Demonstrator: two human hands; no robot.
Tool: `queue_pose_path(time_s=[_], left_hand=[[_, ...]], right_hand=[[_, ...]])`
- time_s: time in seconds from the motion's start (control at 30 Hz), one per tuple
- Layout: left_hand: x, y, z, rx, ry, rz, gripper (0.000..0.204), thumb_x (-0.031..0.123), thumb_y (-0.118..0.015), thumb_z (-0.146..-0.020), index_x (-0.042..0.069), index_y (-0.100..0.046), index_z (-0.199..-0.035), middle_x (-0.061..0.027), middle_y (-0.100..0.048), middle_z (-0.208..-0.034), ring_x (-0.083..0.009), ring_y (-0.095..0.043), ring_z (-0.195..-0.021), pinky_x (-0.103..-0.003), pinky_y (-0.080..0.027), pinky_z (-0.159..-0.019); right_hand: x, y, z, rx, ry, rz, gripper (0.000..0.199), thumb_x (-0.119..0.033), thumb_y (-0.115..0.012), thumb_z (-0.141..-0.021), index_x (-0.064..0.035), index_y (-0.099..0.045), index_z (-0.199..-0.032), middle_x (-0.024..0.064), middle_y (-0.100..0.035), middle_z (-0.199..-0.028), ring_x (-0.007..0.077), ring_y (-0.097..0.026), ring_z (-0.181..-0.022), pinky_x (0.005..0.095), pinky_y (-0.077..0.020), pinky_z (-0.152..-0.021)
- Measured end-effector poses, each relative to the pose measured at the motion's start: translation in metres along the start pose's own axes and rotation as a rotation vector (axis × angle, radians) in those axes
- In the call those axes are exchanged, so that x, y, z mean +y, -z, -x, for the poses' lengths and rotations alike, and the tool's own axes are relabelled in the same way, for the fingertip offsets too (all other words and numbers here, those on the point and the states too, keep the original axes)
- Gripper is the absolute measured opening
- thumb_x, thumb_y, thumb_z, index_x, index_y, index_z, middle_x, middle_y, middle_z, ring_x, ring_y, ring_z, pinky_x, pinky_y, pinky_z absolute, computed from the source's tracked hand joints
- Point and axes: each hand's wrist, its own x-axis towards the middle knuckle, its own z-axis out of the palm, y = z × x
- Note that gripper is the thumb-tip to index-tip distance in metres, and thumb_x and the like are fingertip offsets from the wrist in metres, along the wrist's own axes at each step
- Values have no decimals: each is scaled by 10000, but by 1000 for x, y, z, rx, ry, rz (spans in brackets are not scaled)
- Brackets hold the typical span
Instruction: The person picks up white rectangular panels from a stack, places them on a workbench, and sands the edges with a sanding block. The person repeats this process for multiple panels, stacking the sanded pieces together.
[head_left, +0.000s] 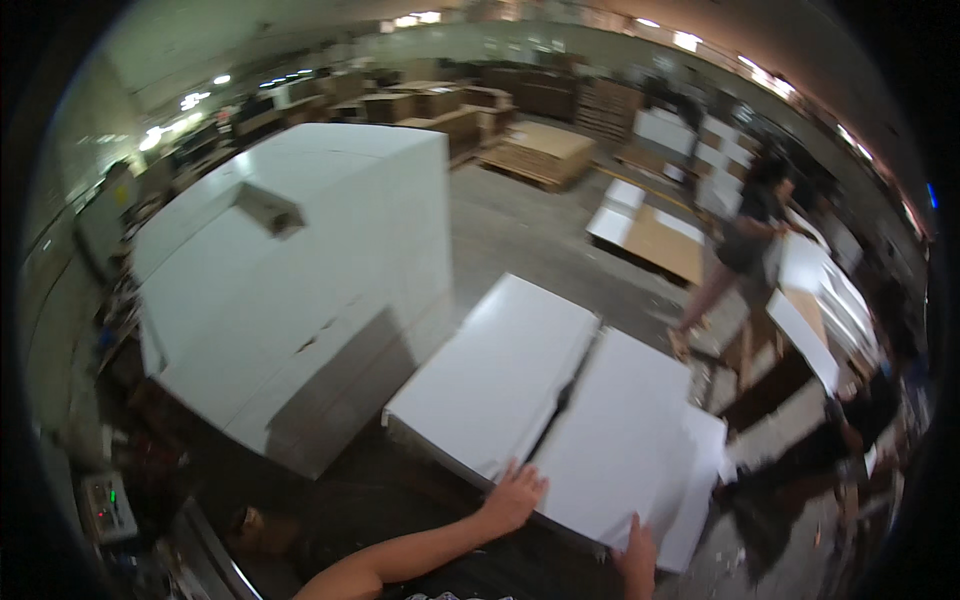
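Two side-by-side stacks of flat white cardboard sheets lie in front of me, a dark gap between them. My left hand point(515, 497) rests on the near edge beside that gap, fingers spread on the white surface. Close to the near edge of the right white stack point(628, 420) is my right hand point(636, 556), its fingers extended and apart. Part of that hand is cut off by the lower picture edge. The left white stack point(505, 360) reaches toward the tall white block. Another white sheet point(697, 485) sticks out at the right side.
A tall block of stacked white board point(390, 220) with a torn hole stands at my left. One person point(755, 215) handles white sheets at the right; another person point(865, 415) is nearer. Brown board on a pallet point(540, 150) and low flat sheets point(650, 235) lie farther off.
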Motion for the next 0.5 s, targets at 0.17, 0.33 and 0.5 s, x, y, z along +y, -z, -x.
queue_pose_path(time_s=[0.17, 0.33, 0.5], left_hand=[[-10, 34, 26, -52, 125, 253, 672, 417, -840, -1044, 113, -686, -1623, -124, -655, -1694, -388, -449, -1687, -701, -217, -1422], [-57, 77, 83, 185, 373, 341, 554, 430, -833, -1093, 158, -744, -1568, -67, -717, -1643, -350, -536, -1638, -695, -300, -1400], [-148, 125, 182, 633, 700, 283, 414, 367, -843, -1082, 139, -817, -1427, -116, -820, -1439, -356, -695, -1449, -650, -441, -1310]], right_hand=[[-81, 52, -25, 26, 120, 110, 977, -555, -884, -1008, -141, -488, -1799, 379, -366, -1851, 577, -393, -1684, 673, -383, -1364], [-218, 82, -79, 130, 619, -15, 800, -388, -872, -1044, -70, -574, -1716, 388, -471, -1772, 566, -488, -1601, 646, -445, -1310], [-371, 74, -79, 55, 1007, -138, 694, -261, -863, -1060, -95, -601, -1680, 292, -577, -1714, 534, -572, -1524, 606, -479, -1283]])
